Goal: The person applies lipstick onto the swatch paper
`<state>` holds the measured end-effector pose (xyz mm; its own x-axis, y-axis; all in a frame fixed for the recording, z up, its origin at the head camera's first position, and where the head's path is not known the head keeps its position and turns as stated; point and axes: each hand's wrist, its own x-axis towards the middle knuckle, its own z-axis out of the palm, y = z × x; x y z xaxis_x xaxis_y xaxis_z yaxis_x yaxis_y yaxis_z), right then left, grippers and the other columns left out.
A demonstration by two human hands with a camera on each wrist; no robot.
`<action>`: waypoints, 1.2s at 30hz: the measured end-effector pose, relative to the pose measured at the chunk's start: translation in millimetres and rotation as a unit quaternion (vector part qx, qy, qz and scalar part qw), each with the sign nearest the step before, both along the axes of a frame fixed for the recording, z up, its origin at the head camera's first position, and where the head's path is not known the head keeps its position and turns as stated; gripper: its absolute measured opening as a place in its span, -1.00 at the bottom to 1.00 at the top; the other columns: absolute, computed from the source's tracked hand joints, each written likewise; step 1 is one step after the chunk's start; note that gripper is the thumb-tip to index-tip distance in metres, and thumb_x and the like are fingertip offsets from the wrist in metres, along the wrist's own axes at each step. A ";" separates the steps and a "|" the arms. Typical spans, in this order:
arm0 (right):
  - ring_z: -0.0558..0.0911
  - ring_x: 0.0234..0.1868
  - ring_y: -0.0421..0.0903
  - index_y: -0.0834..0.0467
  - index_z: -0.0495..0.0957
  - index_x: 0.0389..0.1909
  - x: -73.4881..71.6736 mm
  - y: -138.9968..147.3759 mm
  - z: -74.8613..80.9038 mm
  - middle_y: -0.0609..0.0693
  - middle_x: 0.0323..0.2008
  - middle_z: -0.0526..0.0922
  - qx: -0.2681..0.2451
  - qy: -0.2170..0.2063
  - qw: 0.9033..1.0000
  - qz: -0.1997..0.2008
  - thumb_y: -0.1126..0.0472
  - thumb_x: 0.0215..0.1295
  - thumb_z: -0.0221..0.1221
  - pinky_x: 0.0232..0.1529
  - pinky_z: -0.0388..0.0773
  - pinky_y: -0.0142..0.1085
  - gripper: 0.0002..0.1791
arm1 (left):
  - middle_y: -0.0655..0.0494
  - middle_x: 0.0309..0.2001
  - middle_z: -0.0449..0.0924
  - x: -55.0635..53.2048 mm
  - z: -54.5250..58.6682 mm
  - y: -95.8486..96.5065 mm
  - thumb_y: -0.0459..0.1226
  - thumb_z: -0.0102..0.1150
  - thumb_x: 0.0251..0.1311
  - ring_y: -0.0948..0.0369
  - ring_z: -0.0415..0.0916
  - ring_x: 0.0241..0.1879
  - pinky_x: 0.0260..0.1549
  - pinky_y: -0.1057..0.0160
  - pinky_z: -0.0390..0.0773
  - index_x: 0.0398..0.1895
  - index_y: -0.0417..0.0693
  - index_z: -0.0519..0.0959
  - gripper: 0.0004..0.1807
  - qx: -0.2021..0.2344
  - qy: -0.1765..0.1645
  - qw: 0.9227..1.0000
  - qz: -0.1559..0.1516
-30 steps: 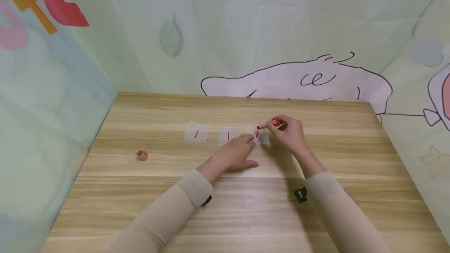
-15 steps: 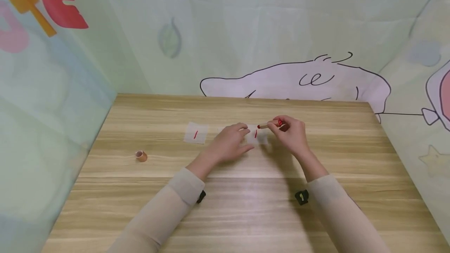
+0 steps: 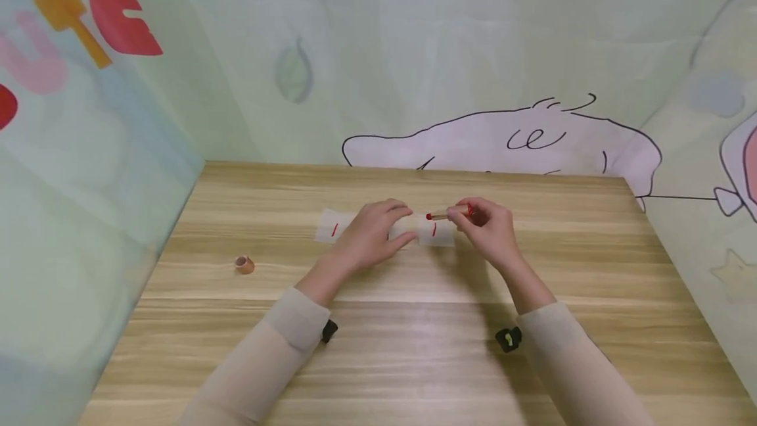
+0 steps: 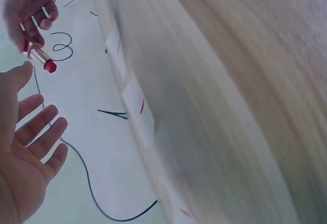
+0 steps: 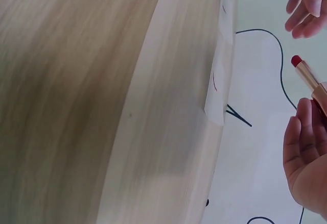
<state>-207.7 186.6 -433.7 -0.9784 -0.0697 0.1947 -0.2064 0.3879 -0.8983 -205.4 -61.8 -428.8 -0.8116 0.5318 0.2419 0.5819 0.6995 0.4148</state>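
My right hand (image 3: 491,229) grips an uncapped red lipstick (image 3: 439,215), its red tip pointing left over the right-hand white paper square (image 3: 445,235), which bears one short red stroke. Fingers spread and holding nothing, my left hand (image 3: 369,234) hovers over the middle square (image 3: 405,227), partly covering it in the head view. Its red stroke shows in the left wrist view on the middle square (image 4: 139,109). Farther left, another paper square (image 3: 327,227) with a red stroke lies partly behind the left hand. The lipstick (image 5: 308,76) appears between both hands in the right wrist view.
A copper-coloured lipstick cap (image 3: 244,265) stands on the wooden table (image 3: 414,360), left of the papers. Printed cloth walls (image 3: 414,51) with cartoon drawings enclose the table at the back and both sides. Small black devices (image 3: 508,339) show at the wrists.
My left hand has lifted off the right-hand paper and moved left over the middle one. The right hand has shifted the lipstick tip slightly up and left, away from the stroke.
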 end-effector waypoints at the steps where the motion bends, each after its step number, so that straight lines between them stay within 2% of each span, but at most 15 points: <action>1: 0.66 -0.45 -0.22 0.31 0.68 -0.15 0.4 -1.4 0.1 0.15 -0.32 0.72 -0.010 -0.005 1.000 0.005 0.16 0.27 0.41 -0.45 0.59 -0.44 -0.71 | -0.04 0.18 0.59 1.1 1.6 -2.2 -0.07 0.32 0.32 0.02 0.50 0.21 0.24 -0.02 0.42 0.18 -0.19 0.61 -0.51 0.006 0.002 1.000 -0.001; 5: 0.68 -0.43 -0.22 0.34 0.67 -0.11 3.7 -8.2 1.9 0.12 -0.31 0.73 -0.055 -0.021 0.998 0.029 0.21 0.27 0.40 -0.33 0.70 -0.31 -0.71 | -0.02 0.19 0.58 5.9 9.7 -10.0 -0.06 0.31 0.33 0.03 0.50 0.22 0.26 -0.01 0.42 0.19 -0.18 0.60 -0.51 0.018 0.000 1.000 0.004; 9: 0.69 -0.41 -0.17 0.36 0.67 -0.09 8.0 -15.7 5.3 -0.01 -0.35 0.73 -0.086 -0.023 0.994 0.056 0.26 0.29 0.38 -0.25 0.73 -0.19 -0.73 | -0.02 0.21 0.57 10.3 18.4 -15.2 -0.05 0.30 0.34 0.03 0.49 0.23 0.28 0.02 0.42 0.21 -0.18 0.59 -0.49 0.033 -0.005 0.999 0.007; 14: 0.69 -0.39 -0.14 0.34 0.67 -0.07 13.0 -24.6 9.3 -0.11 -0.37 0.73 -0.101 -0.021 0.991 0.081 0.29 0.30 0.36 -0.25 0.72 -0.28 -0.75 | -0.01 0.21 0.57 15.1 26.4 -20.4 -0.06 0.32 0.32 0.05 0.50 0.24 0.28 0.08 0.44 0.22 -0.18 0.58 -0.48 0.069 -0.016 0.998 0.001; 20: 0.69 -0.39 -0.14 0.36 0.65 -0.04 16.3 -31.8 10.4 -0.11 -0.33 0.73 -0.118 -0.031 0.988 0.098 0.31 0.32 0.34 -0.24 0.71 -0.31 -0.74 | 0.02 0.21 0.56 18.3 26.4 -25.3 -0.08 0.35 0.30 0.08 0.49 0.24 0.27 0.10 0.45 0.22 -0.17 0.58 -0.48 0.094 -0.042 0.995 -0.004; 25: 0.74 -0.34 -0.10 0.41 0.62 0.00 19.4 -37.9 8.8 -0.07 -0.27 0.75 -0.147 -0.043 0.980 0.126 0.38 0.32 0.31 -0.22 0.73 -0.25 -0.72 | 0.03 0.15 0.60 20.5 24.5 -26.2 -0.09 0.36 0.29 0.09 0.53 0.18 0.22 0.09 0.49 0.18 -0.16 0.60 -0.52 0.103 -0.051 0.993 -0.004; 29: 0.77 -0.29 -0.05 0.48 0.56 0.03 22.3 -43.4 7.6 -0.07 -0.23 0.75 -0.167 -0.041 0.973 0.157 0.45 0.32 0.27 -0.20 0.73 -0.23 -0.70 | 0.11 -0.04 0.65 23.6 26.0 -26.1 -0.10 0.36 0.30 0.17 0.58 -0.03 0.05 0.14 0.58 0.07 -0.13 0.65 -0.61 0.115 -0.044 0.992 -0.016; 32: 0.76 -0.30 -0.08 0.53 0.53 0.04 24.2 -47.1 8.1 -0.02 -0.22 0.75 -0.180 -0.036 0.967 0.175 0.49 0.31 0.25 -0.20 0.73 -0.23 -0.69 | 0.19 -0.19 0.64 25.3 28.3 -25.8 -0.12 0.34 0.31 0.26 0.53 -0.20 -0.10 0.20 0.57 -0.05 -0.09 0.70 -0.72 0.118 -0.027 0.992 -0.028; 36: 0.76 -0.34 -0.14 0.46 0.57 0.01 25.7 -50.5 9.7 -0.03 -0.24 0.76 -0.191 -0.031 0.964 0.185 0.50 0.30 0.25 -0.20 0.72 -0.24 -0.73 | 0.22 -0.29 0.63 26.5 29.9 -26.3 -0.14 0.34 0.32 0.30 0.50 -0.28 -0.10 0.17 0.52 -0.20 -0.05 0.73 -0.82 0.114 0.004 0.993 -0.030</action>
<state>-181.9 136.1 -424.1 -0.9111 -0.3499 0.2176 -0.2091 -0.0624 -0.9759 -179.0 -88.1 -398.8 -0.7771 0.5108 0.3678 0.6244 0.5519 0.5527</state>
